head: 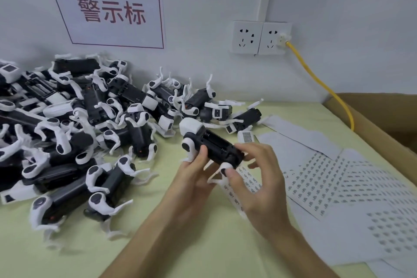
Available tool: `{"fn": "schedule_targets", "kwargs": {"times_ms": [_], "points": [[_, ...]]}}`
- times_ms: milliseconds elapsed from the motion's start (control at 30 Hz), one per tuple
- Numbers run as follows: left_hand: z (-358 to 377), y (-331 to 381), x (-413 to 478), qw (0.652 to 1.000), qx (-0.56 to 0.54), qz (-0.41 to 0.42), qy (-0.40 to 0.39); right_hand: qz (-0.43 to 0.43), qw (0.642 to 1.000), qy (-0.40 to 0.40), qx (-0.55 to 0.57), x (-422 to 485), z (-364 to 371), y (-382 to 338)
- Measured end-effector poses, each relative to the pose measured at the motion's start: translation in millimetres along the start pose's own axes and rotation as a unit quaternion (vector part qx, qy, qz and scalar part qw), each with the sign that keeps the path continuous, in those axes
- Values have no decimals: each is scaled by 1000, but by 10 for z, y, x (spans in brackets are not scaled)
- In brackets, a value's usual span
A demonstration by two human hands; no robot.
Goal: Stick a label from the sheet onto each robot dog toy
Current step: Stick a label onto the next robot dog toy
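Above the pale green table (203,244), near its middle, a black-and-white robot dog toy (209,144) is held belly-up between two bare hands, its white head pointing toward the wall and its black underside facing the camera. The left hand (191,178) cradles it from below, fingers curled round the near flank with the thumb pressed against the body beside a white leg. The right hand (259,178) comes in from the right, thumb and fingertips pinching the toy's rear end; whether a label sits under those fingertips cannot be told.

Just beneath the hands a narrow strip of labels (237,189) lies on the table, partly hidden by the right wrist. To the right, several label sheets (338,183) overlap one another, printed with rows of small grey marks, some areas already stripped bare. A small separate label patch (247,136) lies just beyond the toy.

Left of the hands, a large heap of robot dog toys (79,124) spreads across the table up to the wall, legs tangled in all directions.

A cardboard box (372,119) stands at the right edge. On the wall hang a white sign (108,7) with red characters, a double socket (259,37) and a yellow cable (320,83) plugged into it.
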State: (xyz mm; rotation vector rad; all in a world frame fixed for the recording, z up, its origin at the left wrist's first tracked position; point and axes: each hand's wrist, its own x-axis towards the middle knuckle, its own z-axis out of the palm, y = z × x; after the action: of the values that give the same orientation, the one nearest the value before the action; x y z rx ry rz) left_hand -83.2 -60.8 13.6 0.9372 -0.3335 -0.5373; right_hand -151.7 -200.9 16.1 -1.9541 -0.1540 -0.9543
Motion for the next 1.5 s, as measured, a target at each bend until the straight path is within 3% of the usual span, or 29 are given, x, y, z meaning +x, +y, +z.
{"fn": "schedule_targets", "kwargs": {"times_ms": [133, 333, 533, 833, 967, 1200, 1367, 1500], "points": [[2, 24, -21, 999, -10, 9, -34, 52, 998, -30, 10, 63, -73, -10], [-7, -24, -12, 999, -17, 28, -39, 40, 998, -43, 24, 92, -108, -27], [30, -78, -27, 998, 63, 28, -16, 40, 998, -26, 38, 74, -108, -62], [83, -163, -47, 985, 166, 36, 16, 105, 990, -1, 96, 47, -98, -80], [53, -162, -58, 986, 162, 33, 22, 104, 984, 11, 147, 47, -92, -105], [-14, -123, -42, 986, 160, 51, 25, 49, 996, -13, 77, 28, -101, -78], [-13, -51, -50, 995, 93, 21, 26, -26, 999, -23, 25, -24, -23, -63], [-3, -32, -61, 991, 131, 21, -8, 46, 997, -57, 22, 6, -39, -67]]}}
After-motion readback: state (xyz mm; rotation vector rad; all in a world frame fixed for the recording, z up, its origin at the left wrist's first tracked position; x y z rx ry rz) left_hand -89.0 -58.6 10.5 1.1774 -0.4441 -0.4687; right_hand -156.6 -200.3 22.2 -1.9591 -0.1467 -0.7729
